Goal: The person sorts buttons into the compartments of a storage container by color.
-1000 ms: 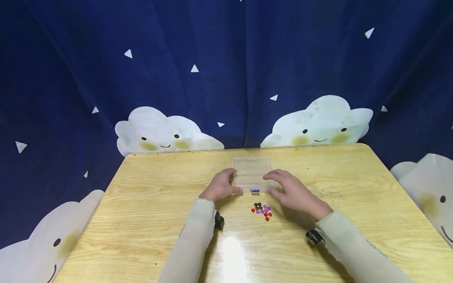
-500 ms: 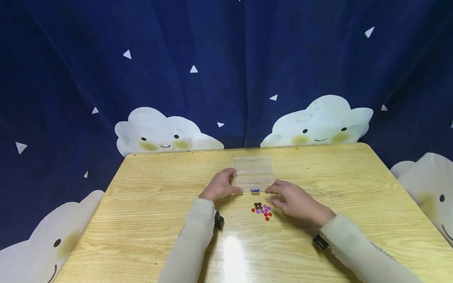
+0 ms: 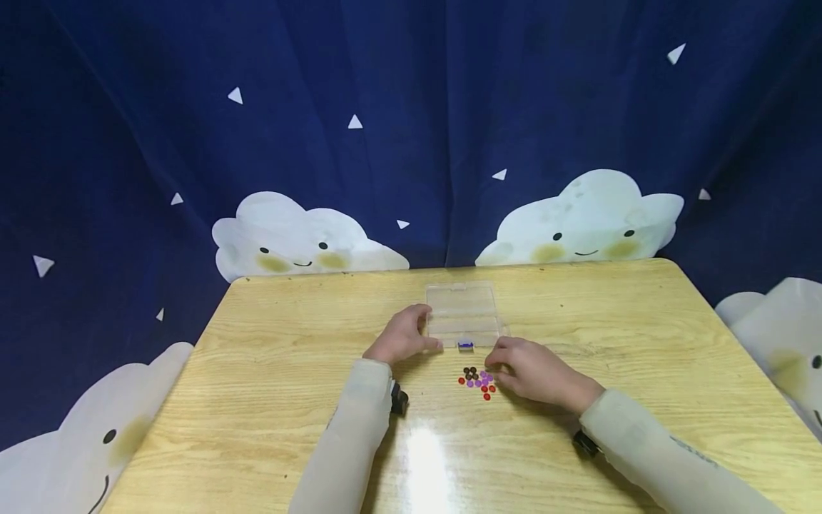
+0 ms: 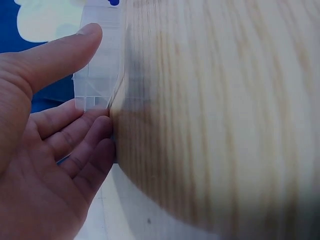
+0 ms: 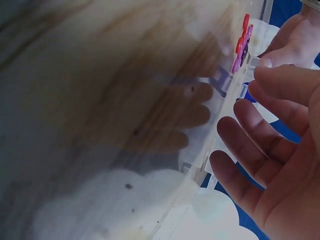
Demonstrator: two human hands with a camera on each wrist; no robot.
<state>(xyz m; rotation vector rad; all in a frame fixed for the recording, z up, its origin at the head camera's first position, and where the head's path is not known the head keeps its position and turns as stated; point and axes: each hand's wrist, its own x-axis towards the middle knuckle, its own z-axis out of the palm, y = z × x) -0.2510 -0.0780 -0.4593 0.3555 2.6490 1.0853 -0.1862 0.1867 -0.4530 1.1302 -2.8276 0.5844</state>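
Observation:
A clear plastic box [image 3: 462, 303] with a blue clasp [image 3: 465, 346] at its front lies towards the back of the table. My left hand [image 3: 403, 335] holds its left side, thumb along the front and fingers at the side edge, as the left wrist view [image 4: 97, 70] also shows. In front of the box lie small round beads: dark brown beads [image 3: 471, 373], purple beads [image 3: 478, 383] and red beads [image 3: 491, 389]. My right hand [image 3: 539, 373] is just right of them, fingers loosely bent, fingertips right at the purple ones. In the right wrist view nothing shows between its fingers [image 5: 242, 137].
The wooden table [image 3: 308, 357] ends at a dark blue curtain [image 3: 411, 143] with white cloud shapes [image 3: 591, 214] behind it. A bright light reflection lies on the wood near the front. Each wrist wears a small black camera [image 3: 399, 400].
My right hand has come from the box's front right corner back towards me, down to the beads, its fingers drawing closer together. My left hand has stayed at the box.

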